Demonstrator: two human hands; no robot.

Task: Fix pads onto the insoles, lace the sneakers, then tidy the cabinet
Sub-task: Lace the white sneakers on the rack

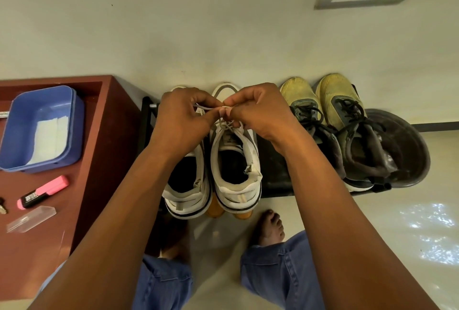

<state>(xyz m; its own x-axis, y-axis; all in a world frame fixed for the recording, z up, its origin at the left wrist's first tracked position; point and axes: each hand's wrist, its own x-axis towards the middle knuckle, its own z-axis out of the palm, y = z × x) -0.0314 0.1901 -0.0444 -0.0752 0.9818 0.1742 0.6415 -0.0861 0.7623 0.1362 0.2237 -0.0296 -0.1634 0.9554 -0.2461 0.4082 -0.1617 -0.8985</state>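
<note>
Two white sneakers stand side by side on a low black shoe rack (pixel 275 180) against the wall, toes to the wall. The right white sneaker (pixel 236 168) has its white lace (pixel 227 124) crossed over the tongue. My left hand (pixel 182 121) and my right hand (pixel 260 111) meet above its front, each pinching a part of that lace between thumb and fingers. The left white sneaker (pixel 187 190) is partly hidden under my left hand and forearm.
A pair of yellow sneakers (pixel 332 111) with black laces stands on the rack's right end. To the left, a reddish-brown cabinet top (pixel 104 135) carries a blue tub (pixel 42 128), a pink highlighter (pixel 42 191) and a clear plastic case (pixel 31 219). My bare feet are on the floor below.
</note>
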